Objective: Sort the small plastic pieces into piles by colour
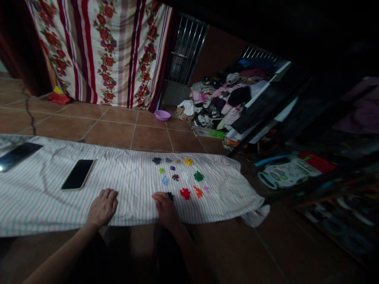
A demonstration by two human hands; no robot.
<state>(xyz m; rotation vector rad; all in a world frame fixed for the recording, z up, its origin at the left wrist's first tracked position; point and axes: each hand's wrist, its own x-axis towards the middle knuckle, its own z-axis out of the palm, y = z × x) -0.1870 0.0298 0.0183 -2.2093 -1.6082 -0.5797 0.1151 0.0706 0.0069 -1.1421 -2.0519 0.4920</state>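
A striped cloth [127,177] lies spread on the tiled floor. Several small piles of coloured pieces sit on it in rows, among them a red pile [185,193], a green pile [198,176], a yellow pile [188,161] and an orange pile [198,191]. My right hand [164,208] rests on the cloth's near edge, its fingertips at a dark pile [170,195]. Whether it grips any pieces is unclear. My left hand [102,207] lies flat on the cloth, fingers curled, holding nothing.
A black phone [78,174] lies on the cloth left of my hands; another phone [17,155] lies at the far left. A purple bowl [162,115] stands on the floor before a floral curtain [103,51]. Piled clothes [225,98] and toys [288,172] are on the right.
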